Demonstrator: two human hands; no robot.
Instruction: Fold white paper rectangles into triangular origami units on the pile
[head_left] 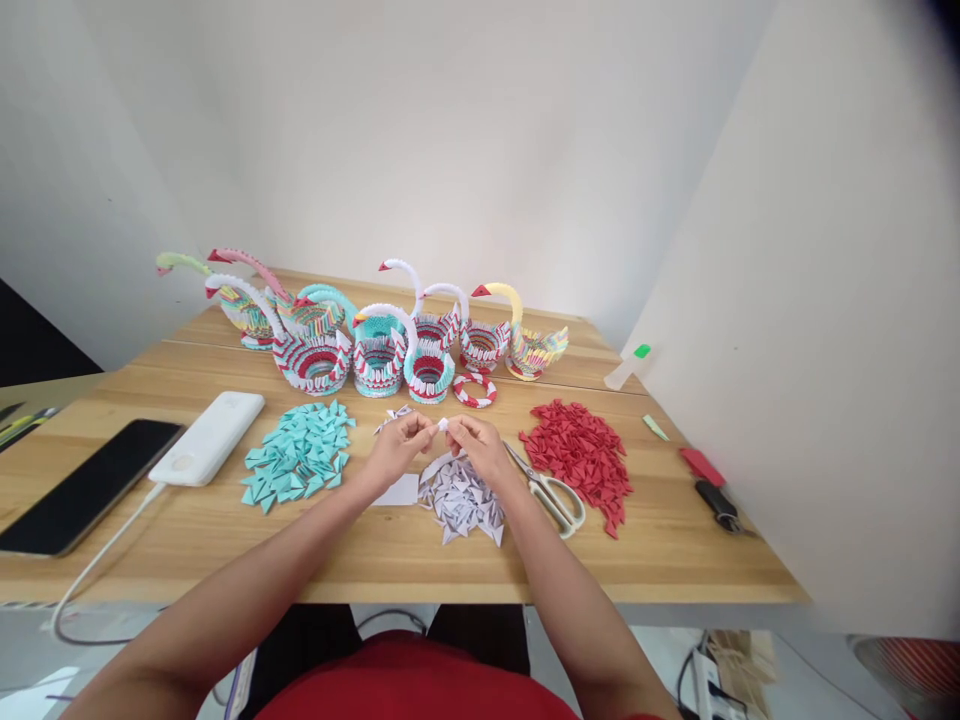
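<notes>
Between my fingertips is a small white folded paper piece [443,425], held above the table. My left hand [401,443] pinches it from the left, and my right hand [478,445] pinches it from the right. Just below my right hand lies a heap of white folded paper triangles [463,505]. A flat white paper slip [397,490] rests under my left wrist. A few more white pieces [391,418] sit beyond my left hand. Scissors [556,500] with pale handles lie beside my right forearm.
Teal triangles [300,455] are heaped at left, red triangles [581,455] at right. Several paper swans [313,365] stand at the back, near a red-and-white paper ring [475,390]. A phone [86,490] and a cabled power bank [208,437] lie far left; a box cutter [718,503] lies right.
</notes>
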